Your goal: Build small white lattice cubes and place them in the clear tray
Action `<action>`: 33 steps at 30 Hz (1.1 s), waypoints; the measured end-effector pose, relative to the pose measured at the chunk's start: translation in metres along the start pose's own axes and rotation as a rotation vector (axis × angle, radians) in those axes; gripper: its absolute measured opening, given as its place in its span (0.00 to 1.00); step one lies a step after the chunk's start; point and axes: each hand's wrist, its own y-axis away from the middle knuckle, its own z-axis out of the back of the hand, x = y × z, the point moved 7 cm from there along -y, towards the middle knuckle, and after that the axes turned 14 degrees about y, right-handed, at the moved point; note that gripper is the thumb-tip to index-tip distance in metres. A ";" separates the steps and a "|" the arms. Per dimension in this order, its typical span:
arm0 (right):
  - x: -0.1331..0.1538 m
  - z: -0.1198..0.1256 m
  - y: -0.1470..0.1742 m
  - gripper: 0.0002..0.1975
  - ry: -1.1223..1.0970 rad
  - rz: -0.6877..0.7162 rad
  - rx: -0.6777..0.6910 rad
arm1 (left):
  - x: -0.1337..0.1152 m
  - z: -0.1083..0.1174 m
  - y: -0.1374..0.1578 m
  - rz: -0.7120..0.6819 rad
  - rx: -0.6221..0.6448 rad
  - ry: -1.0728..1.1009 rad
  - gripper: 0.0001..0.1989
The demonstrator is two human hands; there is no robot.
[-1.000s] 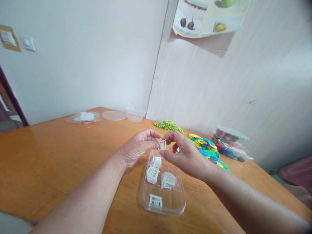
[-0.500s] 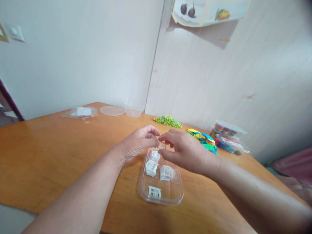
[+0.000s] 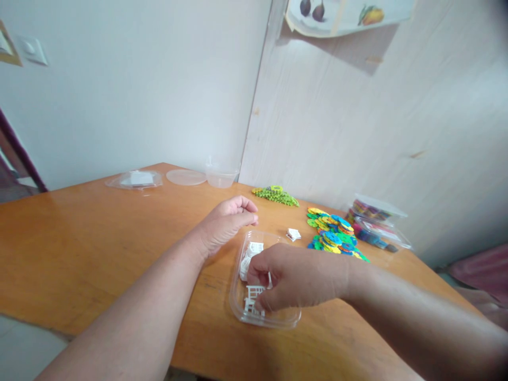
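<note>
A clear plastic tray [image 3: 235,296] lies on the table in front of me. White plastic window pieces [image 3: 254,248], some stacked, sit in its far left part. My right hand [image 3: 278,272] reaches down into the tray from the right, its thumb and fingers closed on a white window piece [image 3: 256,292] near the front end. Another white piece overlaps it, and the hand covers the tray's right side. Above the tray's far left corner hovers my left hand [image 3: 232,218], thumb and fingertips pressed together; what they hold, if anything, is hidden.
On the wooden table [image 3: 119,248], a small white stack [image 3: 293,234] lies beyond the tray. Further right are colourful discs [image 3: 333,233] and packed plastic boxes [image 3: 381,227]. Green pieces [image 3: 275,196], a clear tub [image 3: 222,175], a round lid [image 3: 186,177] and a clear lid [image 3: 137,179] line the back.
My right hand has moved from beside the left hand down into the tray's front. A second white piece now shows there. My left hand stays almost in place.
</note>
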 end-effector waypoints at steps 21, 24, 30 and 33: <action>0.006 -0.008 -0.003 0.15 -0.029 -0.026 0.108 | -0.001 0.003 -0.001 -0.033 -0.024 -0.013 0.09; 0.008 -0.008 -0.002 0.15 -0.044 -0.014 0.108 | -0.001 0.002 -0.001 -0.026 -0.021 -0.017 0.09; 0.002 0.000 0.003 0.13 -0.153 -0.033 0.038 | -0.001 0.002 0.000 -0.027 -0.023 -0.021 0.09; -0.021 0.018 0.009 0.11 -0.249 -0.087 -0.138 | -0.001 0.002 0.000 -0.038 -0.027 -0.017 0.08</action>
